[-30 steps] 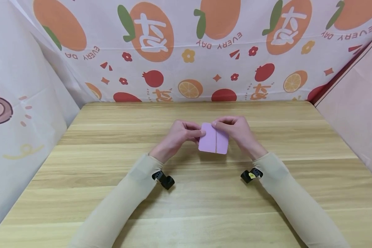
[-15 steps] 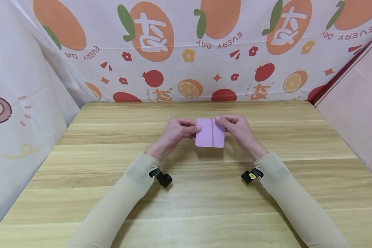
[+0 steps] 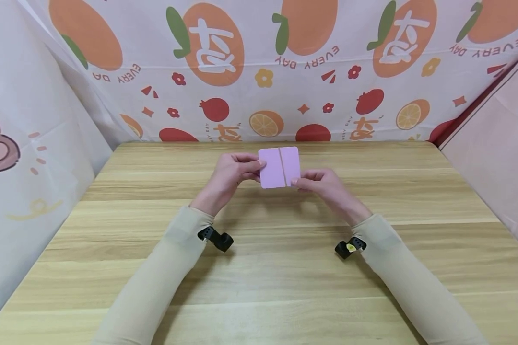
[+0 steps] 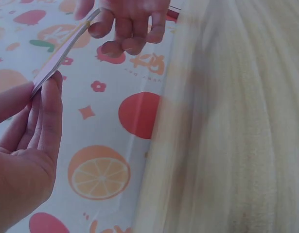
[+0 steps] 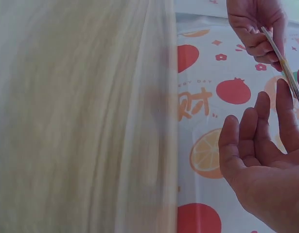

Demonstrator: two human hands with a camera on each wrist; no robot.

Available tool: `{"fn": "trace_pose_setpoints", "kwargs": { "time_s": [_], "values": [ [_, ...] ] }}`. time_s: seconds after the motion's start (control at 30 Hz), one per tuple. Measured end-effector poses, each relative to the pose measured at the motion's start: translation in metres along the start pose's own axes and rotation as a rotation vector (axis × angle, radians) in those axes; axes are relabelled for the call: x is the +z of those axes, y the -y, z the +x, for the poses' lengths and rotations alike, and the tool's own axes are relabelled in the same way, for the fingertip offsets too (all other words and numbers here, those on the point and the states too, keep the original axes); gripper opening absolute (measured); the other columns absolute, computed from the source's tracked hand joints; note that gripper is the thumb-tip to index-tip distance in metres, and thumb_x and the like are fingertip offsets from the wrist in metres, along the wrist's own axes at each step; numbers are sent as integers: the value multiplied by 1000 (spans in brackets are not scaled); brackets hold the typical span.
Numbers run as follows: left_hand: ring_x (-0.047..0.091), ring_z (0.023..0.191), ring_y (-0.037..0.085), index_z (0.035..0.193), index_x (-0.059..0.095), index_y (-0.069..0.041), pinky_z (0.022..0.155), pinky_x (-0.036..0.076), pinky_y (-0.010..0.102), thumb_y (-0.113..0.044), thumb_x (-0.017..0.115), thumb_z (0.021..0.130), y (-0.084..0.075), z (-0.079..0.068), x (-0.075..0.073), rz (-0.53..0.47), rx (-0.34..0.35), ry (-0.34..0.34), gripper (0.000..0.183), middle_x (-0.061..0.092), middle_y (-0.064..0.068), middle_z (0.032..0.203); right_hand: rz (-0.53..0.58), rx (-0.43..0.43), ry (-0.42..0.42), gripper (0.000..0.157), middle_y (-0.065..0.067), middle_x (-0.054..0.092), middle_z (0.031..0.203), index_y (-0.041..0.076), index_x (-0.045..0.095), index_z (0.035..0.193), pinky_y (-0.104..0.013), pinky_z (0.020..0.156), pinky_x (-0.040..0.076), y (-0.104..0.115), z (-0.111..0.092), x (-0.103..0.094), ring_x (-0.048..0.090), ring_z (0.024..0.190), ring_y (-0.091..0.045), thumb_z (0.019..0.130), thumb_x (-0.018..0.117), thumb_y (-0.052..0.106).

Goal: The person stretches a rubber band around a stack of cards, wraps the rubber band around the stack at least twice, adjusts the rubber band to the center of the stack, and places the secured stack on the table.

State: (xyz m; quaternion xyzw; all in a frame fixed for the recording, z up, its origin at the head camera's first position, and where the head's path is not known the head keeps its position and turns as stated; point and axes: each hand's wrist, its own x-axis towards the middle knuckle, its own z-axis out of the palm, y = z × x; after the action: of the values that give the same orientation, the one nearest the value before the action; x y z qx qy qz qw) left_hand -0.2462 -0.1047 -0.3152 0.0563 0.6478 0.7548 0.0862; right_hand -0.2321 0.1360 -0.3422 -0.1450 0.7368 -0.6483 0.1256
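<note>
A thin, square lilac card stack (image 3: 270, 168) with rounded corners is held up above the table. A tan rubber band (image 3: 282, 167) runs across it, right of its middle. My left hand (image 3: 228, 176) pinches the stack's left edge, thumb on the near face and fingers behind. At the lower right corner my right hand (image 3: 328, 189) pinches it between thumb and index finger. Seen edge-on in the left wrist view, the card stack (image 4: 61, 56) shows thin layers and a slight bend. In the right wrist view the other right fingers (image 5: 246, 133) are spread away from the stack.
Beneath the hands lies a wooden table (image 3: 259, 278). A white curtain (image 3: 302, 91) with fruit prints hangs along its far edge. Plain fabric hangs at left and right. Black wrist cameras (image 3: 217, 239) sit on both sleeves.
The card stack has moved up and to the left, and has turned slightly, with the left hand moving along. My right hand's grip has shifted from the top edge to the lower right corner.
</note>
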Motion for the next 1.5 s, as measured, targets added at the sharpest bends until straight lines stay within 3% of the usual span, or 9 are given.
{"fn": "trace_pose_setpoints", "kwargs": {
  "time_s": [0.17,0.43,0.6,0.8,1.07,1.2,1.4,1.5],
  "values": [
    [62,68,19,100,69,6,70,55,33,-4,72,81,-1,-1,1,-9,11,-17,22,67,13,86,-8,-6,-25,29,-18,65,102,2,71,101,-44,91,41,-3,0,7,54,92,-19,82,72,24],
    [63,64,18,96,71,5,66,55,30,-3,72,80,-2,-2,5,3,62,-80,18,68,12,82,98,46,-129,31,-3,65,94,-3,68,106,-47,90,44,-3,-1,26,55,92,-27,83,72,18],
    [63,63,17,96,71,5,67,54,30,-4,73,80,-3,-3,6,24,73,-90,19,68,11,82,147,57,-160,29,-9,65,89,-8,67,104,-48,88,45,-3,-1,33,57,82,-21,83,71,13],
    [63,64,16,101,69,8,66,54,28,-6,73,80,-2,-3,6,34,70,-99,25,69,9,83,124,84,-156,29,-19,64,96,-8,67,102,-46,87,46,-3,-1,35,59,81,-20,83,71,14],
    [63,63,16,100,69,7,65,54,28,-5,74,79,0,-3,8,26,57,-131,25,68,9,82,172,94,-155,31,-2,64,79,-12,64,104,-39,83,49,-6,0,36,57,76,-15,84,69,12],
    [63,63,15,99,69,7,64,54,28,-5,74,79,1,-2,8,20,66,-135,24,68,9,81,182,99,-154,36,-4,63,78,-13,63,104,-37,81,48,-8,0,36,56,75,-14,83,71,15],
    [63,63,15,98,70,7,64,54,28,-4,74,79,3,-2,9,4,67,-139,22,68,9,80,222,105,-158,30,-3,61,73,-13,63,100,-40,83,47,-10,1,37,55,72,-11,84,70,12],
    [63,63,15,98,70,7,65,55,29,-3,73,79,4,-2,11,12,61,-118,22,69,9,80,181,115,-159,33,-2,63,73,-14,63,99,-41,83,48,-9,0,39,57,71,-11,83,71,14]
  ]
}}
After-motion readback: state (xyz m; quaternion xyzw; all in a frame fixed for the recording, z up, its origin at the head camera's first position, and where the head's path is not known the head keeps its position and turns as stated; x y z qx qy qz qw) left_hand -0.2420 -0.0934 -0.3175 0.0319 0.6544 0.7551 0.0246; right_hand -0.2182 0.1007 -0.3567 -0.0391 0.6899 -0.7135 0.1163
